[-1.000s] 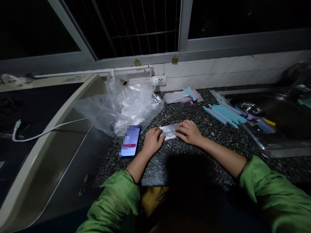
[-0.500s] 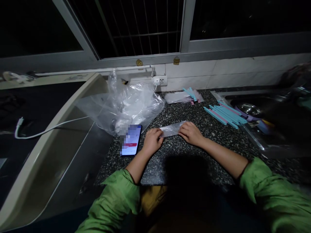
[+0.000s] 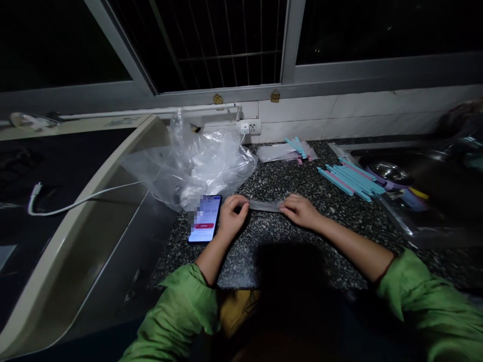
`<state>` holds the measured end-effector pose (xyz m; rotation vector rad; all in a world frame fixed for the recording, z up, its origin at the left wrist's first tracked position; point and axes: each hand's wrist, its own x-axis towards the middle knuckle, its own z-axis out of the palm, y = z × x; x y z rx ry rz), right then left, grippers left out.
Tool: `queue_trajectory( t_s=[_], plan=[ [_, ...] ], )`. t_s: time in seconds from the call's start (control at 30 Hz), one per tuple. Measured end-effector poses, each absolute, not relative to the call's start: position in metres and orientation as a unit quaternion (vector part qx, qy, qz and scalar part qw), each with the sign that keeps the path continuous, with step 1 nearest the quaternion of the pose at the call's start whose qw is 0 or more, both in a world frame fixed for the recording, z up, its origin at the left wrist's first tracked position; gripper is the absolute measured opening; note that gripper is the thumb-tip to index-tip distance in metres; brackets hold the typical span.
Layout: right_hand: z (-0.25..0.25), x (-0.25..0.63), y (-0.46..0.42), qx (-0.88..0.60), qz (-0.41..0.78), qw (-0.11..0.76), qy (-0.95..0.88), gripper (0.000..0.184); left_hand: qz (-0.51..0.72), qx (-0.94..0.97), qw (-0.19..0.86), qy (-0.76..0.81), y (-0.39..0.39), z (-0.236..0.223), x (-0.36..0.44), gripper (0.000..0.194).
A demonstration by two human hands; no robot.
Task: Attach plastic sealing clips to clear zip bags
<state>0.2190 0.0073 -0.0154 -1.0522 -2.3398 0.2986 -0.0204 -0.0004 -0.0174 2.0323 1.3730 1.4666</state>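
Note:
Between my two hands a narrow clear plastic sleeve (image 3: 264,205) is stretched level, just over the dark speckled counter (image 3: 279,226). My left hand (image 3: 233,216) pinches its left end between thumb and fingers. The right end is pinched by my right hand (image 3: 300,210). A lit phone (image 3: 204,221) lies right beside my left hand. Beyond my right hand, several light-blue and pink strips (image 3: 350,178) lie in a loose pile. More clear sleeves (image 3: 277,153) rest near the wall, with a few blue strips (image 3: 296,146) on top.
A large crumpled clear plastic bag (image 3: 215,161) stands behind the phone. On the right is a sink (image 3: 396,221) holding a metal bowl (image 3: 388,171). A beige-edged appliance (image 3: 109,181) fills the left, with a white cable (image 3: 83,205) across it. A wall socket (image 3: 253,126) holds a charger.
The sleeve was lying broad and flat; now it looks narrower, gathered or tilted between my fingers. My left fingers have curled into a clearer pinch, and my right hand has shifted slightly.

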Motion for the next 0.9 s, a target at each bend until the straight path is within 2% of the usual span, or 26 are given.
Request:
queue_trajectory(
  t_s=[0.17,0.43,0.53,0.63,0.73,0.9],
  plan=[
    [-0.010,0.209,-0.008,-0.396,0.397,0.231,-0.795,0.036,0.572,0.608,0.196,0.514,0.000,-0.014,-0.021,0.018],
    [0.002,0.195,-0.032,-0.320,0.624,0.094,-0.706,0.047,0.586,0.527,0.334,0.518,-0.004,-0.001,-0.023,0.029],
    [0.007,0.195,-0.030,-0.317,0.638,0.112,-0.693,0.049,0.542,0.530,0.429,0.490,-0.006,0.002,-0.022,0.034],
    [0.009,0.192,-0.022,-0.358,0.595,0.212,-0.688,0.052,0.471,0.571,0.495,0.454,-0.009,0.003,-0.016,0.032],
    [0.007,0.185,-0.016,-0.394,0.554,0.272,-0.681,0.050,0.404,0.627,0.503,0.437,-0.011,0.002,-0.007,0.026],
    [-0.003,0.179,-0.014,-0.423,0.525,0.303,-0.673,0.048,0.379,0.660,0.492,0.422,-0.008,-0.001,0.004,0.028]
  ],
)
